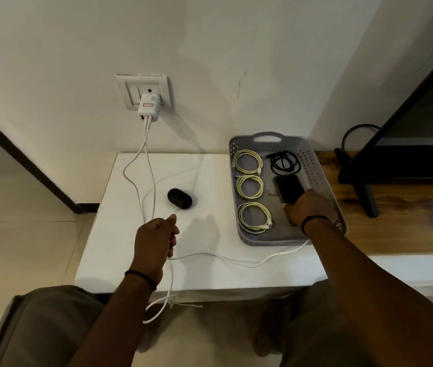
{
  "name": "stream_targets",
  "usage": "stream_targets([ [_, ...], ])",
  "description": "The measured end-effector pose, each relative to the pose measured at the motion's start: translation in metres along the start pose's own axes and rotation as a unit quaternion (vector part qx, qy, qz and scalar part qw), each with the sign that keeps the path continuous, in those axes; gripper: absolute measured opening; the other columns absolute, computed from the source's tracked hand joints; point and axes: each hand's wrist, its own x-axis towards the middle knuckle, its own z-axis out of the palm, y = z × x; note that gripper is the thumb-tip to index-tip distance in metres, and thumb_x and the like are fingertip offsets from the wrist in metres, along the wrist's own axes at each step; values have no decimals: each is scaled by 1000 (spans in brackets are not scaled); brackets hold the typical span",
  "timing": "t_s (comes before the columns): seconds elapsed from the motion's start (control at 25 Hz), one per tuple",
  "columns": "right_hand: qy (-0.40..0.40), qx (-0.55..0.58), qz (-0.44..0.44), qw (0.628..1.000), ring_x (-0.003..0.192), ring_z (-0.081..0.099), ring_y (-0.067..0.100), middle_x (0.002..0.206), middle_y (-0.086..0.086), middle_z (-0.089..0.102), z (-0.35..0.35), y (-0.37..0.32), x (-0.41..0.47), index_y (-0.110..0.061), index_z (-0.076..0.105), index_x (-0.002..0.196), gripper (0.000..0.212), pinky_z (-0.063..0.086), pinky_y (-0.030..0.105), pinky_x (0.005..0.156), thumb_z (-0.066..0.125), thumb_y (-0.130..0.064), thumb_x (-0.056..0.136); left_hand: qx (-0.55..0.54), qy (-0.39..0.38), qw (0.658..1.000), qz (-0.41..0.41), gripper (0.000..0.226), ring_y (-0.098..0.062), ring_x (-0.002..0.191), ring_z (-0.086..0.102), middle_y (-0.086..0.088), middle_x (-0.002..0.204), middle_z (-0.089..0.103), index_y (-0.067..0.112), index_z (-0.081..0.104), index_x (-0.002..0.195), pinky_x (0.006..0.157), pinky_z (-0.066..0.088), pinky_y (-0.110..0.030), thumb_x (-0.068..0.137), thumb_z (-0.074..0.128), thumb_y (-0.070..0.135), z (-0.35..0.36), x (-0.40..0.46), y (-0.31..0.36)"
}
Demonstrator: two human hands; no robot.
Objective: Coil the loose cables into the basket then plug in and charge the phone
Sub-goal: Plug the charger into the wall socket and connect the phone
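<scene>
A white worktop [210,181] is seen from above, set against a pale wall, with a wooden surface [395,207] adjoining it on the right. A wall socket plate [144,90] is mounted above the worktop, and a white charger [149,107] is plugged into it. Two white cables [144,160] are led down from the charger onto the worktop. The left hand [156,239] is closed in a fist around these white cables near the front of the worktop, and from beneath it one strand is trailed rightward across the worktop towards the basket while other strands hang over the front edge. A small black oval case [179,198] is lying on the worktop just beyond the left hand, apart from it. A grey perforated basket [316,165] with a handle at its far end is placed at the right edge of the worktop. Three pale yellow coiled cables [249,186] are laid in a column along its left side, and a black coiled cable [284,162] is laid at its far right. A dark phone [288,189] is lying inside the basket, below the black coiled cable, and its near end is gripped by the right hand [309,209], whose fingers are curled over it. A dark band is worn on each wrist. A black stand [363,186] is set on the wooden surface at the right.
</scene>
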Motion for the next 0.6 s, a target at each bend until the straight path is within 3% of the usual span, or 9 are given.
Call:
stream_targets([
  [0.2,84,100,-126,983,92,62,36,102,15,66,-20,-24,-56,-11,59,104,37,54,42,79,58,-43,84,-1,58,998,-4,26,-19,47,39,-9,65,56,4,61,77,42,29,-23,93,62,24,-25,17,-7],
  [0.28,111,208,-179,955,81,61,26,87,5,65,-27,-35,-93,-18,61,89,26,55,40,70,53,-42,85,44,69,997,7,26,-21,46,43,-13,69,61,2,61,78,48,32,-24,91,65,24,-30,23,-12],
  [0.4,108,305,-255,911,64,53,13,67,-8,55,-35,-50,-162,-21,54,74,27,49,34,58,51,-43,90,178,65,982,-5,35,-24,45,55,-15,70,69,-4,63,80,56,45,-28,87,68,30,-39,30,-22],
  [0.52,-1,279,-300,912,63,53,12,63,-10,51,-31,-65,-211,-25,52,75,24,44,30,58,57,-42,92,286,-47,953,-90,44,-24,45,56,-14,64,66,-5,62,77,53,51,-29,84,74,37,-44,22,-33],
  [0.6,-73,245,-301,919,68,56,13,64,-10,51,-18,-71,-225,-25,53,75,26,47,30,63,56,-44,92,359,-151,911,-137,48,-20,45,57,-10,63,66,-2,62,78,46,50,-25,81,75,44,-40,8,-38],
])
